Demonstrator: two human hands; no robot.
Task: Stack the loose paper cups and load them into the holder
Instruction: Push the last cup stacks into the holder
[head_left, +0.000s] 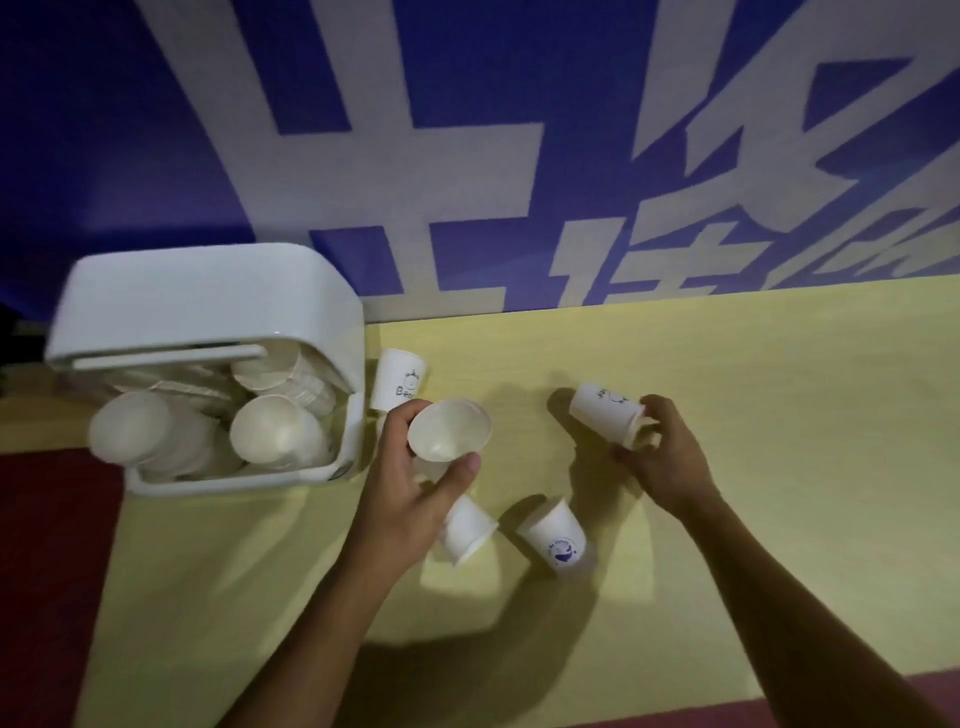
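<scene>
My left hand (410, 493) grips an upright white paper cup (449, 428), its mouth facing me, just right of the white cup holder (208, 291). My right hand (670, 457) holds a tilted cup (602, 410) by its rim end, bottom pointing up-left. The holder has stacks of cups (270, 431) lying inside it. Loose cups rest on the yellow table: one upside down (397, 379) beside the holder, one on its side (467, 527) under my left hand, one upside down with a blue print (556, 535).
The yellow table (779, 415) runs to a blue wall with large white characters (467, 156). Dark red floor (47, 571) lies left of the table, and the holder stands at the table's left edge.
</scene>
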